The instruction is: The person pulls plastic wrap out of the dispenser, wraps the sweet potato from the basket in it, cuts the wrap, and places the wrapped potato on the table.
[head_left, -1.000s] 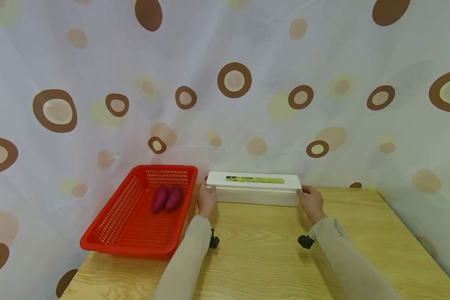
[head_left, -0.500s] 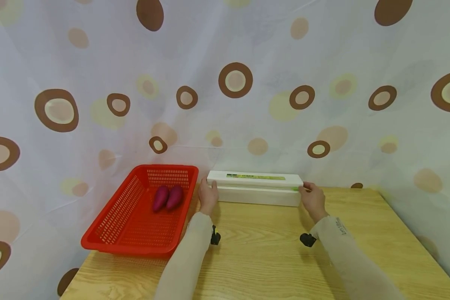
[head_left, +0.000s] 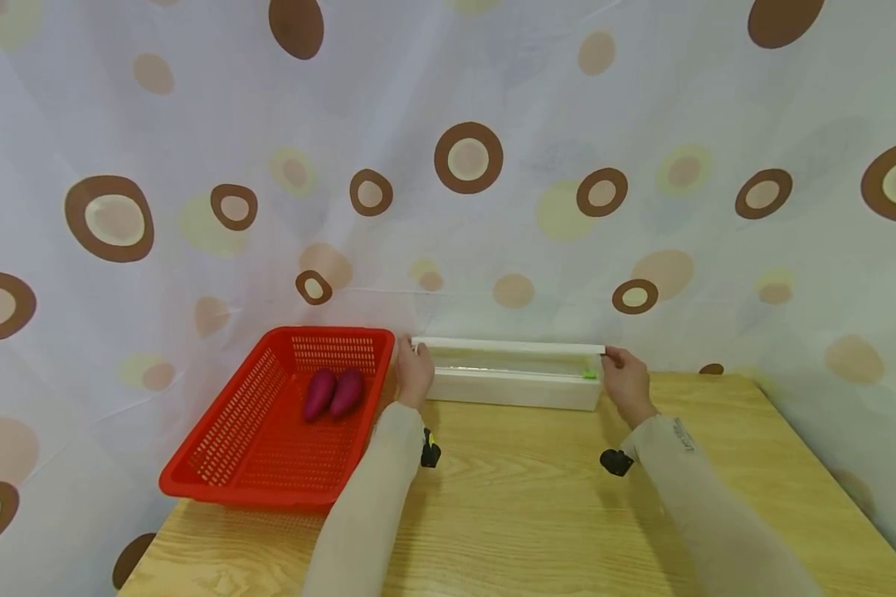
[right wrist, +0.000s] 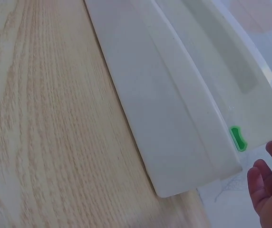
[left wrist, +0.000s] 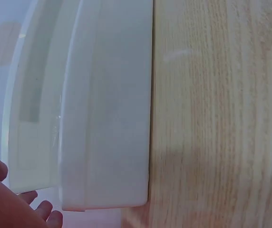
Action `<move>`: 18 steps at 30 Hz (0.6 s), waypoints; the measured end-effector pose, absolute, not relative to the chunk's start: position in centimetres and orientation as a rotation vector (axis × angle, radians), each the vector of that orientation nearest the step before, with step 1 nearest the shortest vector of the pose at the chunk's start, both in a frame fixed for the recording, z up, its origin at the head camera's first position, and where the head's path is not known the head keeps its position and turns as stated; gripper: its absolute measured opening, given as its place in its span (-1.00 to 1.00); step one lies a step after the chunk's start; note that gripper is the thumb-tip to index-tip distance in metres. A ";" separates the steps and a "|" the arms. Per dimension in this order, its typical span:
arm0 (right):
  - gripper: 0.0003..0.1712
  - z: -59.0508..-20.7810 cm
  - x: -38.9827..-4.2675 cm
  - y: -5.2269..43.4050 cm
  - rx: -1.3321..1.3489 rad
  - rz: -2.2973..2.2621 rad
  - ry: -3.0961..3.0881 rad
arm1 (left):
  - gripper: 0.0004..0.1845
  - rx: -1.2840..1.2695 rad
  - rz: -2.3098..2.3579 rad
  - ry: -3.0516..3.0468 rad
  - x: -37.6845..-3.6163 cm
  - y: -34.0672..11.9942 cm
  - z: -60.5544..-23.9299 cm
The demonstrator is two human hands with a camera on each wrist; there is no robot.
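A long white box (head_left: 513, 388) lies at the back of the wooden table (head_left: 523, 514), its thin lid (head_left: 508, 344) lifted to stand open above it. My left hand (head_left: 414, 377) pinches the lid's left end and my right hand (head_left: 627, 383) pinches its right end. A roll of clear film shows inside, with a small green slider (head_left: 588, 373) near the right end. In the left wrist view the box (left wrist: 107, 118) fills the frame and my fingertips (left wrist: 3, 204) show at the bottom left. In the right wrist view the box (right wrist: 164, 118) and its slider (right wrist: 238, 138) lie beside my fingers (right wrist: 269, 185).
A red plastic basket (head_left: 261, 489) sits to the left of the box, overhanging the table's left edge, with two purple sweet potatoes (head_left: 318, 394) (head_left: 348, 391) in it. A spotted curtain (head_left: 493, 207) hangs right behind the box. Bare wood stretches in front and to the right.
Both hands have lifted the lid, which was flat on the box a second ago and now stands raised, showing the inside. The box body and basket stayed put.
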State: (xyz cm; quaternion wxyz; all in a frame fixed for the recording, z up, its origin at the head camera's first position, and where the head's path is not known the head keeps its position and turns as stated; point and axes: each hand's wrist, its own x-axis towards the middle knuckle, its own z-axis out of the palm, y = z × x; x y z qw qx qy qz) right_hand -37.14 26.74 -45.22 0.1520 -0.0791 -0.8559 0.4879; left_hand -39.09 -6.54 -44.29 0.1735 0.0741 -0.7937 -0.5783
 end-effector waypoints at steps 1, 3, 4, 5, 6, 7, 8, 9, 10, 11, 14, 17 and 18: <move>-0.56 -45.1 -37.2 26.7 -0.226 1.404 -2.451 | -0.55 0.224 -1.666 -2.253 -39.1 -6.5 -44.1; -0.55 -44.9 -37.4 26.7 -0.225 1.428 -2.438 | -0.58 0.251 -1.690 -2.257 -39.3 -6.5 -43.8; -0.54 -44.8 -37.4 26.7 -0.227 1.443 -2.435 | -0.59 0.256 -1.687 -2.260 -39.4 -6.5 -43.8; -0.54 -44.7 -37.5 26.7 -0.228 1.461 -2.431 | -0.60 0.263 -1.691 -2.262 -39.5 -6.5 -43.7; -0.53 -44.6 -37.5 26.6 -0.225 1.471 -2.429 | -0.61 0.264 -1.677 -2.270 -39.7 -6.6 -43.5; -0.52 -44.6 -37.6 26.6 -0.223 1.485 -2.428 | -0.61 0.267 -1.672 -2.281 -39.8 -6.6 -43.4; -0.52 -44.5 -37.7 26.6 -0.223 1.497 -2.433 | -0.61 0.261 -1.657 -2.287 -39.8 -6.7 -43.2; -0.51 -44.4 -37.7 26.6 -0.223 1.506 -2.438 | -0.61 0.250 -1.646 -2.293 -40.0 -6.7 -43.1; -0.51 -44.3 -37.7 26.6 -0.223 1.519 -2.440 | -0.60 0.237 -1.647 -2.299 -40.0 -6.7 -42.9; -0.50 -44.2 -37.8 26.6 -0.216 1.525 -2.443 | -0.60 0.229 -1.646 -2.306 -40.0 -6.8 -42.7; -0.48 -43.9 -37.9 26.6 -0.191 1.562 -2.447 | -0.58 0.187 -1.638 -2.327 -40.1 -6.9 -42.2; -0.45 -43.8 -38.1 26.5 -0.154 1.600 -2.448 | -0.55 0.162 -1.646 -2.356 -40.1 -7.1 -42.0; -0.44 -43.7 -38.2 26.5 -0.143 1.613 -2.451 | -0.54 0.161 -1.651 -2.365 -40.2 -7.1 -41.9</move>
